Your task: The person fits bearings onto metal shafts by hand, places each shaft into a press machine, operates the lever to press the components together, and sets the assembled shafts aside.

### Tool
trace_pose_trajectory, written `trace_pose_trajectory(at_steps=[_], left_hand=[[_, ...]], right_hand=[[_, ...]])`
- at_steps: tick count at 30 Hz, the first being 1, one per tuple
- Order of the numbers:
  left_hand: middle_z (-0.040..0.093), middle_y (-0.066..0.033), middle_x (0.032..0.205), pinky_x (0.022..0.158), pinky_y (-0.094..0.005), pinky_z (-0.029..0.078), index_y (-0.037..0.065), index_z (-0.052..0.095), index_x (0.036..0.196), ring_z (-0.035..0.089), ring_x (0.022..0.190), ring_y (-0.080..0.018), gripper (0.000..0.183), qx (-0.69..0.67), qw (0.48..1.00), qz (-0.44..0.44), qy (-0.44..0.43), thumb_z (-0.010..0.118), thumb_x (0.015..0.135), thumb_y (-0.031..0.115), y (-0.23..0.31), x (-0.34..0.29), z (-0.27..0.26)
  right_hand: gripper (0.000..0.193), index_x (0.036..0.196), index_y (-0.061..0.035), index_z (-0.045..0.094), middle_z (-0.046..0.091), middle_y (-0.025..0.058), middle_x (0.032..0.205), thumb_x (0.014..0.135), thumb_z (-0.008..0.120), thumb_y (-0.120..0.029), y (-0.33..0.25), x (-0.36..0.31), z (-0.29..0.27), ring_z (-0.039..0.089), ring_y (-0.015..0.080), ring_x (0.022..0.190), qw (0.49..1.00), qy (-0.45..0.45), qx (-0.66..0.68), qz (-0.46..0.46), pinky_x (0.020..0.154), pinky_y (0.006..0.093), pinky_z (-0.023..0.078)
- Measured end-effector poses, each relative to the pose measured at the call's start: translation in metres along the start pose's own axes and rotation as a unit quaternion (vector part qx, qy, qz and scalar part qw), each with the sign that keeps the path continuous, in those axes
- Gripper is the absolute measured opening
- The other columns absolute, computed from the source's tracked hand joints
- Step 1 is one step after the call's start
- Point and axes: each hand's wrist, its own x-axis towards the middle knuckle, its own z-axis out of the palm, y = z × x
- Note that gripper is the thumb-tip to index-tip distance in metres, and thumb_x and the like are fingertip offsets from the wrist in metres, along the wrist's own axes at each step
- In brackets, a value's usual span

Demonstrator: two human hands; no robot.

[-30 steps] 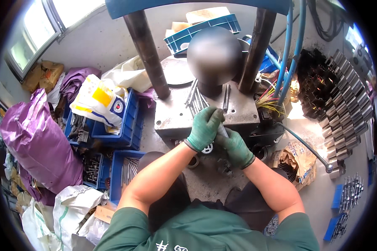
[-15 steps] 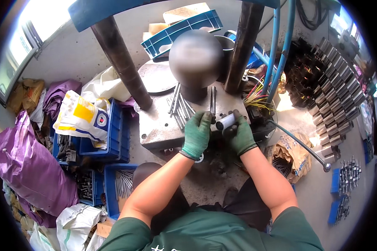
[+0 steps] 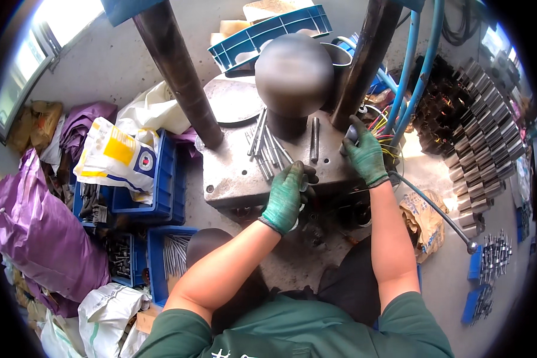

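My left hand [image 3: 285,194], in a green glove with dark fingertips, is closed at the front edge of the metal press table [image 3: 232,179]. A small greyish part shows at its fingertips, too little of it to name. At the right side of the table, close to the right column, my right hand [image 3: 365,154] wears a like glove and grips a short metal cylinder [image 3: 350,137], partly hidden by the fingers. Several thin metal rods [image 3: 267,146] lie in a loose bunch beyond my left hand. A thicker dark rod [image 3: 315,140] is between the two hands.
Two dark columns [image 3: 182,74] rise from the table, with a blurred round press part [image 3: 294,74] between them. A lever with a ball end [image 3: 471,246] juts out at right. Stacked metal tubes [image 3: 489,143] stand beyond it; blue bins [image 3: 151,203] and a purple sack [image 3: 48,232] are at left.
My right hand has moved away from the left one, right and farther back, with the cylinder in it. My left hand stays near the table's front edge. The whole view has shifted slightly.
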Motion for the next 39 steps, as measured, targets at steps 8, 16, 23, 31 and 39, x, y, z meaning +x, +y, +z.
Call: trace_pose_trajectory(at_steps=[8, 16, 23, 31, 39], left_hand=[[0.072, -0.0089, 0.102, 0.059, -0.0248, 0.047, 0.003, 0.065, 0.118, 0.058, 0.069, -0.0116, 0.053, -0.064, 0.997, -0.028, 0.037, 0.040, 0.113, 0.050, -0.004, 0.010, -0.008], [0.068, -0.0081, 0.098, 0.062, -0.0268, 0.050, 0.003, 0.064, 0.125, 0.059, 0.071, -0.0129, 0.061, -0.191, 0.980, -0.035, 0.045, 0.044, 0.110, 0.059, 0.003, 0.015, -0.008], [0.071, -0.0082, 0.102, 0.085, -0.0314, 0.054, 0.002, 0.069, 0.118, 0.066, 0.092, -0.0175, 0.028, 0.020, 0.990, 0.130, 0.055, 0.063, 0.105, 0.026, -0.007, 0.011, -0.018], [0.068, -0.0115, 0.103, 0.092, -0.0354, 0.051, 0.001, 0.058, 0.125, 0.062, 0.101, -0.0197, 0.041, 0.232, 0.929, 0.275, 0.083, 0.065, 0.105, 0.036, -0.029, -0.003, -0.002], [0.068, -0.0115, 0.100, 0.071, -0.0329, 0.059, 0.004, 0.057, 0.132, 0.069, 0.080, -0.0187, 0.048, 0.248, 0.967, 0.064, 0.001, 0.070, 0.086, 0.007, 0.104, -0.091, -0.087]], right_hand=[[0.064, 0.152, -0.0141, 0.053, 0.070, 0.0090, 0.112, 0.094, 0.078, -0.003, -0.064, 0.008, -0.050, 0.070, 0.0146, 0.090, 0.948, 0.240, 0.094, -0.190, 0.075, 0.0301, 0.060], [0.048, 0.141, -0.0039, 0.052, 0.068, 0.0098, 0.116, 0.097, 0.070, -0.008, -0.122, -0.075, -0.006, 0.068, 0.0142, 0.081, 0.863, -0.050, 0.489, 0.116, 0.070, 0.0260, 0.058], [0.029, 0.122, -0.0038, 0.061, 0.065, 0.0026, 0.098, 0.093, 0.066, -0.003, -0.113, -0.091, 0.003, 0.058, 0.0077, 0.072, 0.897, -0.089, 0.430, 0.062, 0.062, 0.0229, 0.049], [0.027, 0.122, -0.0032, 0.060, 0.062, 0.0074, 0.117, 0.102, 0.062, -0.021, -0.104, -0.112, 0.013, 0.060, 0.0147, 0.102, 0.904, -0.062, 0.422, 0.032, 0.091, 0.0295, 0.051], [0.057, 0.155, -0.0106, 0.041, 0.060, 0.0112, 0.137, 0.106, 0.060, -0.031, -0.114, -0.109, 0.001, 0.066, 0.0139, 0.081, 0.821, -0.251, 0.500, 0.111, 0.064, 0.0253, 0.053]])
